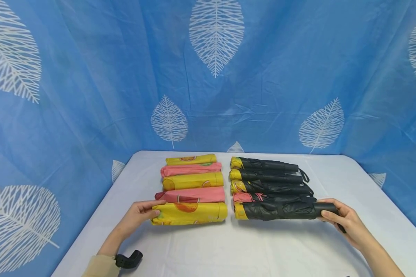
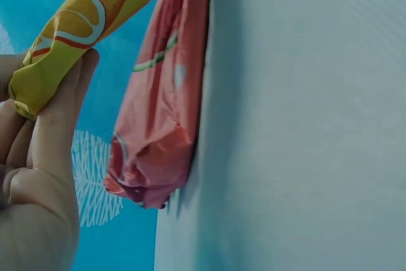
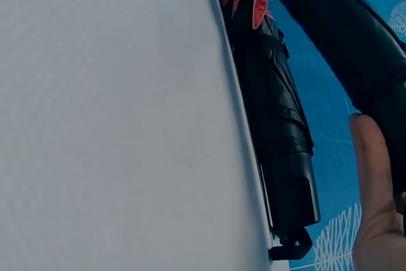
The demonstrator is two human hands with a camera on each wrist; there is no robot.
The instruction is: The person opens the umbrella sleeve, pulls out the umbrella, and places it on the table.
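Observation:
My left hand (image 1: 138, 216) pinches the left end of a yellow fruit-print umbrella sleeve (image 1: 194, 214), nearest in the left row. In the left wrist view this sleeve is raised off the table, thumb and fingers on opposite sides of its end. My right hand (image 1: 344, 220) grips the handle end of a folded black umbrella (image 1: 280, 211) with a yellow tip, nearest in the right row. The right wrist view shows it lifted and tilted, with fingers along its side. Just behind them lie a pink sleeve (image 2: 152, 131) and a black umbrella with a pink tip (image 3: 273, 93).
Behind, more yellow and pink sleeves (image 1: 194, 181) lie in a row on the left, and several folded black umbrellas (image 1: 270, 177) with wrist loops on the right. The white table (image 1: 222, 254) meets a blue leaf-print curtain (image 1: 249, 115) at the back and sides.

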